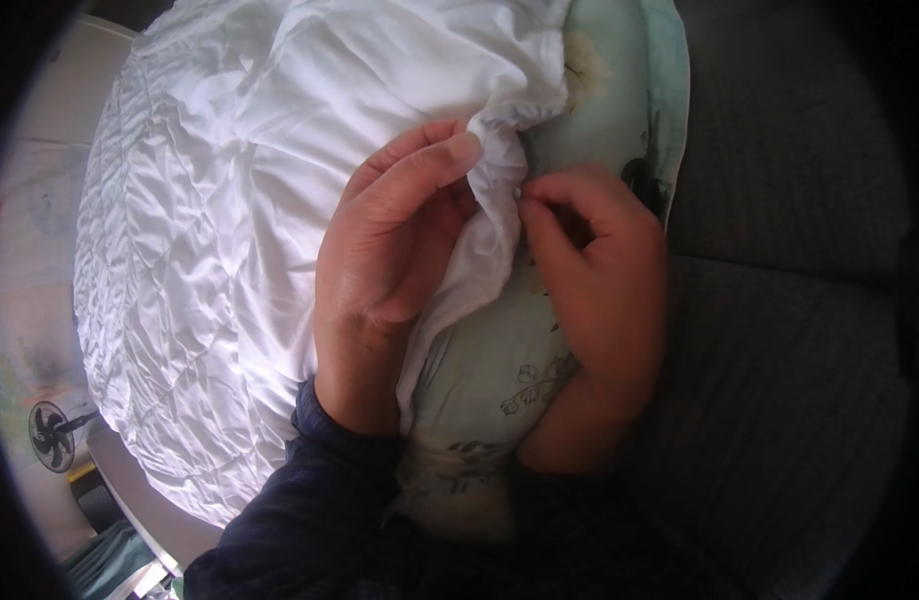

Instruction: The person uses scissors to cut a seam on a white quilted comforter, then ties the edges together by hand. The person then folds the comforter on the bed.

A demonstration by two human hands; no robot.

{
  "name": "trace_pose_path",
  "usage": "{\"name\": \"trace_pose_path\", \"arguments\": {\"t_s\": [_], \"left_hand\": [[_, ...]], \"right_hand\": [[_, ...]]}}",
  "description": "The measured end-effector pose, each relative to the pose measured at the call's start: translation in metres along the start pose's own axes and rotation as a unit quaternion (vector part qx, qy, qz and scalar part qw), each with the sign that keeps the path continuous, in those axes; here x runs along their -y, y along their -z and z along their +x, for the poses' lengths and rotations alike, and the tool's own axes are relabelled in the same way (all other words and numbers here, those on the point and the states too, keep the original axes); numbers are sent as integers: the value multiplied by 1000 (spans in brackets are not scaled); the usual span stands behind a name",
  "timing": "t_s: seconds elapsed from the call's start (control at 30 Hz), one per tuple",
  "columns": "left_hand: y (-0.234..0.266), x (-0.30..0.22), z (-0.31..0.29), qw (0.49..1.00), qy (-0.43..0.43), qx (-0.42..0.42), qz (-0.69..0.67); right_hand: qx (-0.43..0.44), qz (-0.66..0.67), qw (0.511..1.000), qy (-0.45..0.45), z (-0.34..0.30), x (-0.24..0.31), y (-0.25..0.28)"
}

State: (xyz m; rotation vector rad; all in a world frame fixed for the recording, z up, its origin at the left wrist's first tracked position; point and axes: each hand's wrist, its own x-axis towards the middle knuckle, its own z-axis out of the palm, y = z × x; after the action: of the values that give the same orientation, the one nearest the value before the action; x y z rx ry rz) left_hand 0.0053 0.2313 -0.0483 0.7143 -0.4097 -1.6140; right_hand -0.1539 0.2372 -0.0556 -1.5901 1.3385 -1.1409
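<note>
A white, puckered quilt (pixel 210 240) spreads over the left and middle of the view. Its gathered edge runs down the centre, on top of a pale green floral cloth (pixel 490 370). My left hand (pixel 395 220) is closed on that edge, thumb on top and the other fingers partly hidden behind it. Just right of the edge, my right hand (pixel 605 255) is closed in a pinch, its fingertips touching or nearly touching the white fabric. Whatever lies between those fingertips is too small to make out. Both wrists come out of dark sleeves.
A dark grey padded surface (pixel 780 330) with a seam lies at the right. A small black object (pixel 638 178) rests on the green cloth behind my right hand, partly hidden. A black fan (pixel 52 436) stands at the far lower left, near a teal cloth (pixel 110 562).
</note>
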Motion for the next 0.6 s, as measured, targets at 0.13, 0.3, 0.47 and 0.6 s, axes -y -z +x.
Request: {"name": "trace_pose_path", "arguments": {"t_s": [0.13, 0.3, 0.47, 0.6], "left_hand": [[-6, 3, -11, 997, -57, -3, 45], [-3, 3, -5, 998, -23, -10, 52], [3, 6, -1, 998, -11, -3, 55], [0, 8, -5, 998, -34, 8, 57]], "right_hand": [[-59, 174, 983, 5, 1, 1, -7], [-72, 257, 963, 39, 1, 2, -6], [-76, 263, 962, 13, 1, 6, -11], [-65, 252, 965, -5, 1, 7, -10]]}}
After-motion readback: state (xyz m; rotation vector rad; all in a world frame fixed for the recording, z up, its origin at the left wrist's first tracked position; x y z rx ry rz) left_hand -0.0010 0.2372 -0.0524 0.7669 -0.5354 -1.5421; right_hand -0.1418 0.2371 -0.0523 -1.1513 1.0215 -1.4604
